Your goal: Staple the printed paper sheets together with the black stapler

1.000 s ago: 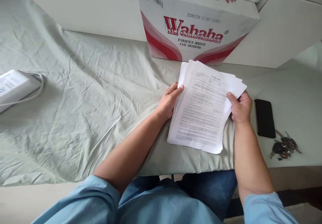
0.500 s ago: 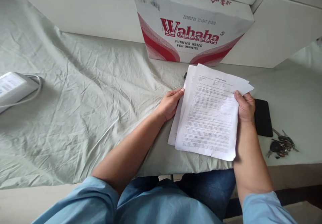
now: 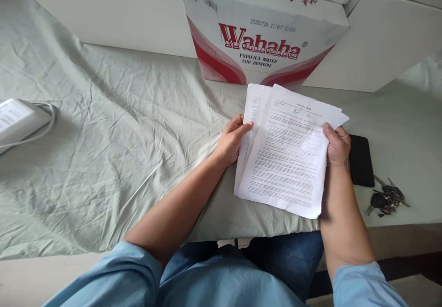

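Note:
Both my hands hold a loose stack of printed paper sheets (image 3: 286, 155) just above the cloth-covered table. My left hand (image 3: 232, 140) grips the stack's left edge, thumb on top near the upper corner. On the right edge, my right hand (image 3: 336, 145) pinches the top sheets, thumb across the front. The sheets are fanned, so a lower page shows at the upper left behind the top page.
A red-and-white Wahaha water carton (image 3: 262, 35) stands just behind the papers against the white wall. A black phone (image 3: 361, 159) and a bunch of keys (image 3: 386, 200) lie to the right. A white device with a cable (image 3: 17, 120) sits far left on the wrinkled green cloth (image 3: 113, 136).
The top sheets have shifted right and up off the table with my right hand, now partly covering the phone. My left hand has kept its place at the left edge.

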Motion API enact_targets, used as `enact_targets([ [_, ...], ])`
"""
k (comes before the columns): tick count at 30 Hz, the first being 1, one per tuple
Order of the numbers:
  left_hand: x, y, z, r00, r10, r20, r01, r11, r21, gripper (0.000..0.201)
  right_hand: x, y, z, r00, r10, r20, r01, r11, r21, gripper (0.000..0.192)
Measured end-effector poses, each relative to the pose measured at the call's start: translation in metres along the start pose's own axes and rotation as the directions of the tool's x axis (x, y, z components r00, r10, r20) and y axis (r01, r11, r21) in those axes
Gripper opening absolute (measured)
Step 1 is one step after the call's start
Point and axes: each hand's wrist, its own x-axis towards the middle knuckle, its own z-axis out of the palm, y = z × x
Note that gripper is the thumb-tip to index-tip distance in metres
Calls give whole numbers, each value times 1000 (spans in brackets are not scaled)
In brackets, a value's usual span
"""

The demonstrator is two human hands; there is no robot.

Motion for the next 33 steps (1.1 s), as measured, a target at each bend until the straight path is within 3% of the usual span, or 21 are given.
enact_targets([
  [7, -5, 4, 2, 990, -107, 94, 104, 994, 35, 47, -2, -1, 2, 1000, -20, 17, 19, 1000, 19, 49],
  [18, -7, 0, 2, 981, -104, 163, 84, 988, 130, 57, -9, -8, 7, 999, -18, 50, 18, 1000, 5, 49],
  [25, -6, -1, 2, 987, -117, 111, 104, 988, 115, 55, -8, -2, 7, 997, -65, 31, 65, 998, 0, 48],
  [33, -4, 3, -1, 989, -118, 85, 115, 993, 39, 64, 18, 11, -13, 993, -101, -57, 104, 993, 55, 35],
])
